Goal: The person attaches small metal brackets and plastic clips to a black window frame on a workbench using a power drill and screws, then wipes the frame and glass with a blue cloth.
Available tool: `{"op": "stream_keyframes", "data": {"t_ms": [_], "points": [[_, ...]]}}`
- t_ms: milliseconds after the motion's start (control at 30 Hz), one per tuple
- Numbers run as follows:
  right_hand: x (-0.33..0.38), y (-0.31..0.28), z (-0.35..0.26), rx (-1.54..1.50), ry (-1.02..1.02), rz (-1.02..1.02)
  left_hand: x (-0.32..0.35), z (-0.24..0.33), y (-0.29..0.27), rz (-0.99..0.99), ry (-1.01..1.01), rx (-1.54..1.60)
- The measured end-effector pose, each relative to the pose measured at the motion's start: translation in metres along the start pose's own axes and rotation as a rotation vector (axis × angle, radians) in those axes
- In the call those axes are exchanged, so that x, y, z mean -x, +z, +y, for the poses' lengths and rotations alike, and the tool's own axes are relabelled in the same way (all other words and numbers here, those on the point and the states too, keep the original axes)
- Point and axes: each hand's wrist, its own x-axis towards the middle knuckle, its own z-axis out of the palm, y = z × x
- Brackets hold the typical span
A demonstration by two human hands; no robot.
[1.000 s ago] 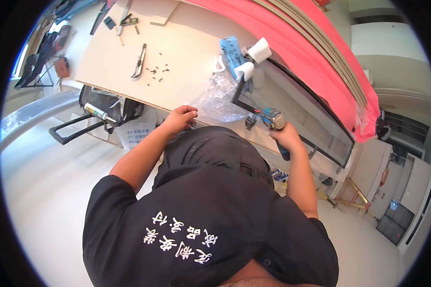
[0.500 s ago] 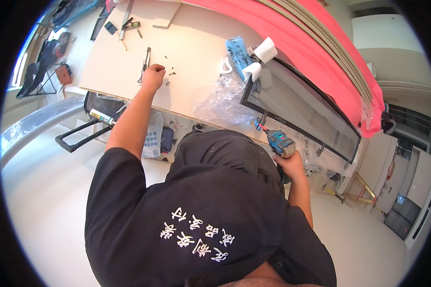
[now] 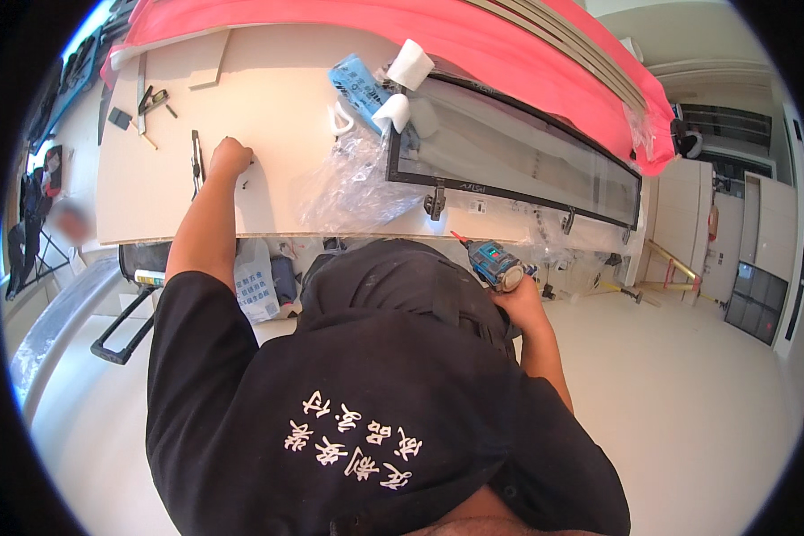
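Note:
My left hand (image 3: 231, 156) is closed low over the pale board (image 3: 281, 98), where a few small dark screw-like pieces (image 3: 245, 186) lie beside it. Its fingertips are turned away, so anything between them is hidden. A slim dark hand tool (image 3: 196, 163) lies just left of that hand. My right hand (image 3: 520, 304) grips a blue cordless drill driver (image 3: 494, 262) by its handle, its red-tipped bit pointing up and left toward the board's near edge. Beyond the bit lies a black-framed glass door (image 3: 518, 147) with dark hinges (image 3: 434, 202) along its near side.
Crumpled clear plastic (image 3: 348, 183), white foam corners (image 3: 410, 64) and a blue wrapper (image 3: 359, 87) sit left of the door. Pink sheeting (image 3: 313, 20) borders the far side. A combination square (image 3: 152, 100) lies far left. Below the board are a black handle (image 3: 121, 344) and a bag (image 3: 257, 284).
The whole view has shifted, with the board sliding left. My left hand has come down over the small dark pieces, its fingers now hidden. The drill stays in my right hand, its bit clear of the hinge.

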Motion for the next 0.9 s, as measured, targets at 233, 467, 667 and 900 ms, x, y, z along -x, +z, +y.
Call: {"op": "stream_keyframes", "data": {"t_ms": [233,467,667,900], "points": [[-0.004,-0.014,0.017,-0.172,-0.002,0.013,0.038,0.038,-0.014,0.188,0.066,0.452],[-0.027,-0.044,0.028,-0.340,-0.254,0.056,0.148,0.147,-0.026,-0.080,0.346,1.392],[-0.058,-0.106,0.047,-0.308,-0.386,-0.094,0.249,0.280,0.053,-0.663,0.232,1.547],[-0.111,-0.215,0.114,-0.279,-0.614,-0.203,0.331,0.440,0.122,-0.866,0.130,1.612]]}}
